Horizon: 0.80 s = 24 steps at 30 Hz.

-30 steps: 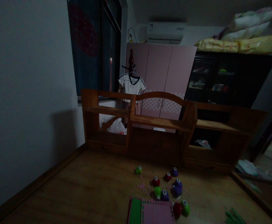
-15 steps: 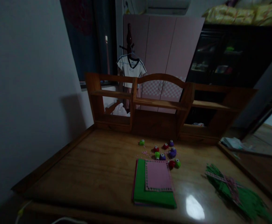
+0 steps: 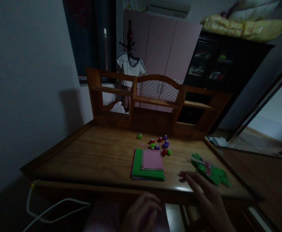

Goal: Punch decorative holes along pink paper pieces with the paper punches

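Fingers of the right hand (image 3: pixel 207 193) were slightly apart, holding nothing; those of the left hand (image 3: pixel 143 210) curled, too dim to tell whether they met. Both had just entered view, bringing things on the counter (image 3: pixel 90 154) seemingly within reach. The green sheets (image 3: pixel 137 166), pink card (image 3: pixel 152 159) on top, lay at the left hand's twelve o'clock, small coloured pieces (image 3: pixel 157 147) at the sheets' one, the green bundle (image 3: pixel 215 175) at the right hand's one.

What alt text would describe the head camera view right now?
A person's left hand and right hand are at the near side of a dimly lit wooden desk. On it lie stacked green and pink sheets, small red, green and purple objects, and a green bundle near the right hand.
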### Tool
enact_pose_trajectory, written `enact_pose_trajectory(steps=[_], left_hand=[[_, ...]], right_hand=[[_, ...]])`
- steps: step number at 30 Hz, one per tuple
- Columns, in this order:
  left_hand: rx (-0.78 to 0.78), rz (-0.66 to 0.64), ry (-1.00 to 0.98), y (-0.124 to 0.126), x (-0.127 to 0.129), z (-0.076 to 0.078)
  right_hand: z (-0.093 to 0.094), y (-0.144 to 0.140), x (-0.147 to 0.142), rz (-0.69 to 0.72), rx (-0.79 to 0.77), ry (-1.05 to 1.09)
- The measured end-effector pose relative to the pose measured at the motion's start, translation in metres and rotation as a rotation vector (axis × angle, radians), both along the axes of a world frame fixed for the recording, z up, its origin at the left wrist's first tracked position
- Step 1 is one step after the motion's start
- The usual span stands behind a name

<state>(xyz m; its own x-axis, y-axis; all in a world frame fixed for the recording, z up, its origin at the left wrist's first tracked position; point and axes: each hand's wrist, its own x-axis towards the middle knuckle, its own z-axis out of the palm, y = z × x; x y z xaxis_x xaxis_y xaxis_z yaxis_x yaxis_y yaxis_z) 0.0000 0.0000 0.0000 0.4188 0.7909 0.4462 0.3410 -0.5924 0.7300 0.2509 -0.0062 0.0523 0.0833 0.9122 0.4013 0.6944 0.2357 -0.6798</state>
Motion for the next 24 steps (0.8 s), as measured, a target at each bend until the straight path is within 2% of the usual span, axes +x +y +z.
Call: enact_pose_trajectory(steps=[3, 6, 10, 14, 19, 24], left_hand=[[0.072, 0.102, 0.003, 0.031, 0.010, 0.005], [0.142, 0.188, 0.045, 0.061, 0.004, -0.002], [0.162, 0.180, 0.119, 0.091, -0.008, -0.019], [0.149, 0.136, 0.160, 0.108, -0.005, -0.028], [0.161, 0.061, 0.143, 0.111, 0.001, -0.034], [0.153, 0.062, 0.050, 0.106, -0.003, -0.036]], right_hand=[[-0.010, 0.065, -0.013, 0.122, 0.145, -0.128], [-0.036, 0.101, -0.027, 0.241, 0.119, -0.196], [-0.064, 0.104, -0.040, 0.271, 0.031, -0.178], [-0.070, 0.102, -0.051, 0.209, 0.026, -0.236], [-0.072, 0.101, -0.056, 0.128, 0.042, -0.361], [-0.076, 0.097, -0.053, 0.111, 0.070, -0.338]])
